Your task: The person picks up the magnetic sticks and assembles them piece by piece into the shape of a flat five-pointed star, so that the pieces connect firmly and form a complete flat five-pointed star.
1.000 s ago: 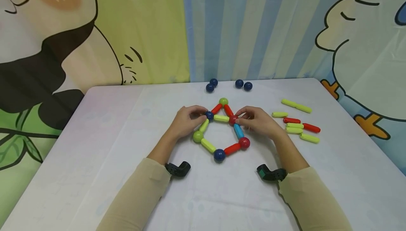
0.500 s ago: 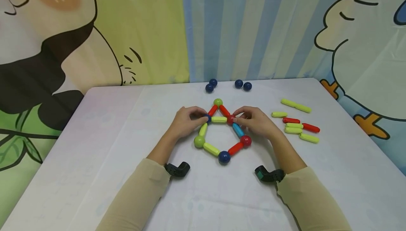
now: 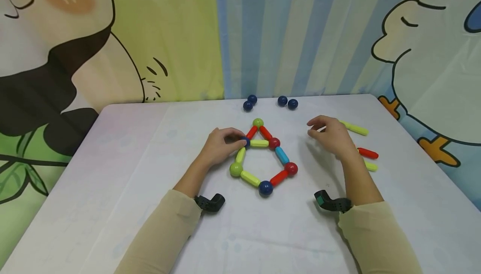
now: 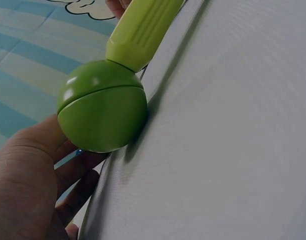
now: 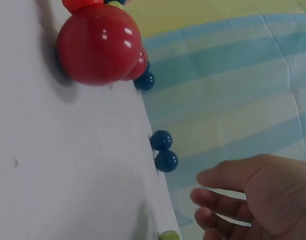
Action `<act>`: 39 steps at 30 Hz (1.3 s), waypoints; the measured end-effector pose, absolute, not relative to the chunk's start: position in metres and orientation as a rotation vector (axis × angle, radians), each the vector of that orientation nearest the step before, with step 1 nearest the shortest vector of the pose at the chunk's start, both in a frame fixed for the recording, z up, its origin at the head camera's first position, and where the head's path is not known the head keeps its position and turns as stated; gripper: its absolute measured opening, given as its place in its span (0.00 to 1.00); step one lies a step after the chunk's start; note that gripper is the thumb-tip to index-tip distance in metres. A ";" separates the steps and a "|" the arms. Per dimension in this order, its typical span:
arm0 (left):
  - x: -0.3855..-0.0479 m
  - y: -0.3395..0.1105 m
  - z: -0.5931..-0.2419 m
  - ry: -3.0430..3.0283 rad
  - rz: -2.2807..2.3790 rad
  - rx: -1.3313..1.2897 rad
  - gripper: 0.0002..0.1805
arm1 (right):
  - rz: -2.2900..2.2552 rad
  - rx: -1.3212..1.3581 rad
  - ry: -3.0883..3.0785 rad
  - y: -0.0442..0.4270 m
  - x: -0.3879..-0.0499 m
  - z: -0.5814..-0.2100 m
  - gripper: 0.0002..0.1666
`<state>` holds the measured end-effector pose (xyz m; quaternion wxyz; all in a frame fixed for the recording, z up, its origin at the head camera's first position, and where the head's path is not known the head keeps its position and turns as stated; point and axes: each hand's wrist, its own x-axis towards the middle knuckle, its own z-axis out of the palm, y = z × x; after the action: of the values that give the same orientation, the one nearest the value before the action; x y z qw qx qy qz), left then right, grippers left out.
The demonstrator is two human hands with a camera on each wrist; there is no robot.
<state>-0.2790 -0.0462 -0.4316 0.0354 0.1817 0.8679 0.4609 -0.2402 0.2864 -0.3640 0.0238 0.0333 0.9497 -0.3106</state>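
A flat figure of balls joined by short rods, a ring with a triangle at its far side, lies on the table. My left hand (image 3: 221,145) pinches its dark blue ball (image 3: 246,142), which the fingers partly cover. Nearest in the left wrist view is a green ball (image 4: 103,107) joined to a yellow-green rod (image 4: 143,32). My right hand (image 3: 330,135) hovers to the right of the figure, fingers loosely bent and holding nothing. The red ball (image 3: 274,143), blue rod (image 3: 282,155) and lower red ball (image 3: 291,168) form the figure's right side.
Several loose dark blue balls (image 3: 282,101) sit near the table's back edge. Loose rods lie on the right, partly hidden by the right hand and arm, among them a red rod (image 3: 368,153) and a yellow-green rod (image 3: 358,130). A printed cloth (image 3: 300,36) hangs behind.
My right hand has let go of the red ball and moved right, towards the loose rods. Earlier the figure shifted and turned slightly; my left hand stays at the blue ball.
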 end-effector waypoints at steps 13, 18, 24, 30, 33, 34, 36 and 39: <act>-0.278 -0.046 -0.433 2.660 1.436 0.558 0.14 | -0.602 0.296 3.027 0.315 -0.239 -0.374 0.20; -0.278 -0.045 -0.433 2.657 1.430 0.552 0.15 | -0.588 0.301 3.069 0.315 -0.240 -0.382 0.17; -0.277 -0.044 -0.431 2.653 1.436 0.543 0.14 | -0.576 0.212 3.145 0.309 -0.242 -0.384 0.17; -0.277 -0.044 -0.431 2.653 1.436 0.538 0.14 | -0.724 0.068 3.027 0.294 -0.247 -0.382 0.20; -0.278 -0.044 -0.431 2.661 1.427 0.537 0.14 | -0.761 0.010 2.968 0.288 -0.248 -0.382 0.20; -0.278 -0.044 -0.431 2.663 1.425 0.537 0.14 | -0.769 -0.003 2.953 0.287 -0.248 -0.382 0.20; -0.278 -0.045 -0.431 2.663 1.423 0.533 0.14 | -0.779 -0.034 2.934 0.283 -0.248 -0.383 0.19; -0.278 -0.046 -0.431 2.663 1.424 0.533 0.14 | -0.798 -0.092 2.902 0.278 -0.249 -0.384 0.18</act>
<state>-0.2777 -0.0457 -0.4308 0.0374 0.1737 0.8678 0.4642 -0.2494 0.2782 -0.3838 0.0651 -0.0304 0.9617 -0.2646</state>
